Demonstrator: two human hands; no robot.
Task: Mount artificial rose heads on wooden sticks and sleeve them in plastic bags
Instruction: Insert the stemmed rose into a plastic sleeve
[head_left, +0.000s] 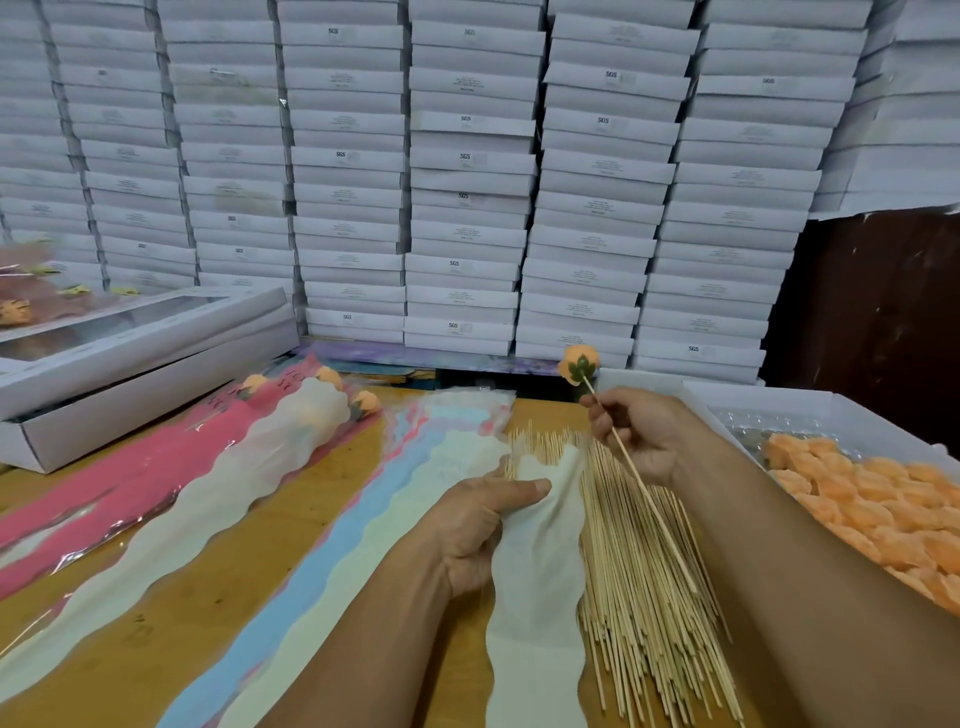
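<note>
on the yellow-brown wooden table (332, 499) in front of you, your right hand (641, 434) pinched a thin wooden stick (641, 483) between thumb and fingertips near its upper end, and the stick ran slantwise from the hand down towards you over the loose pile of bare wooden sticks (649, 597). at the far tip of that stick sat an orange artificial rose head with a green leaf-shaped base (577, 365), held up in the air above the table's far edge. your left hand (480, 525) gripped a pale cream plastic sleeve with wavy edges (540, 587), thumb laid across its top and fingers curled under its left side; the sleeve lay lengthwise just beside the stick pile, partly over it. to the left of it lay a fanned stack of pastel wavy-edged sleeves in blue, pink and cream (374, 499), and further left finished orange roses in cream and pink sleeves (291, 415) rested on the table. a white tray of loose orange rose heads (883, 509) stood at your right. two flat white window boxes (140, 358) were stacked at far left, and a wall of stacked white cardboard boxes (467, 171) rose behind everything.
</note>
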